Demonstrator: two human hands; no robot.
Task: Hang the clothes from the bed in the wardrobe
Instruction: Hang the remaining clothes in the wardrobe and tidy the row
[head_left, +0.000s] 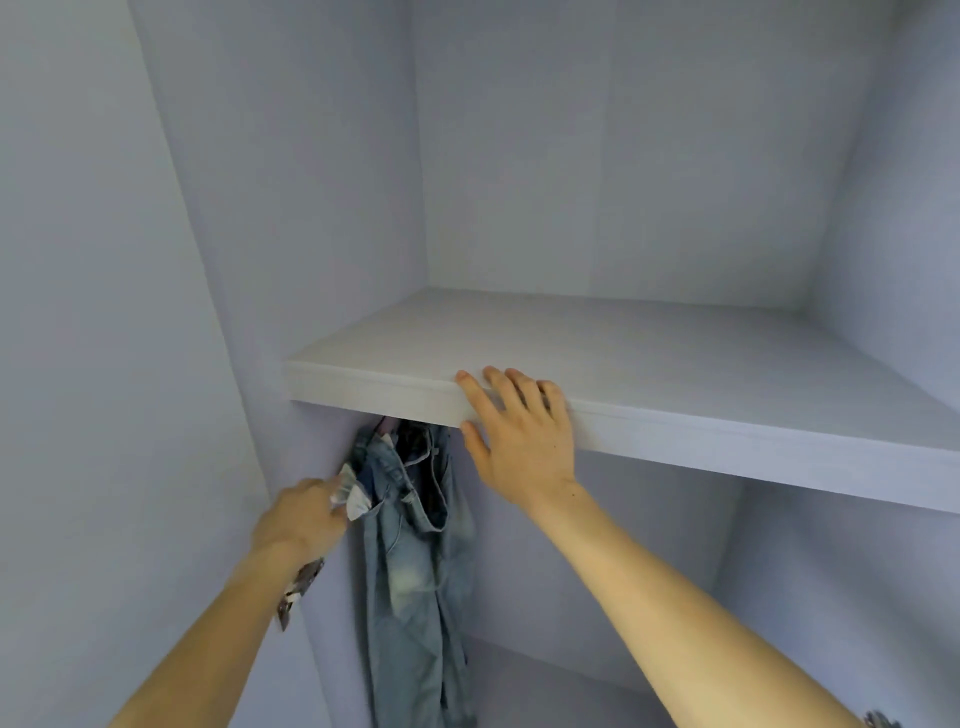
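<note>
Because the shelf (623, 364) hides whatever holds them, one pair of faded blue jeans (410, 545) shows only from the waistband down, under the shelf's left end. Below that end the left hand (301, 519) clamps its fingers on one grey-and-white printed cloth (352, 498); the right hand (519, 441) rests on the shelf's front edge, fingers spread.

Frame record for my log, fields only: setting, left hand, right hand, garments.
setting: inside the wardrobe, a pale shelf across it
left hand: grips a patterned cloth beside the jeans
right hand: rests on the shelf's front edge, fingers on top
jeans: hang under the shelf, left side; support hidden
</note>
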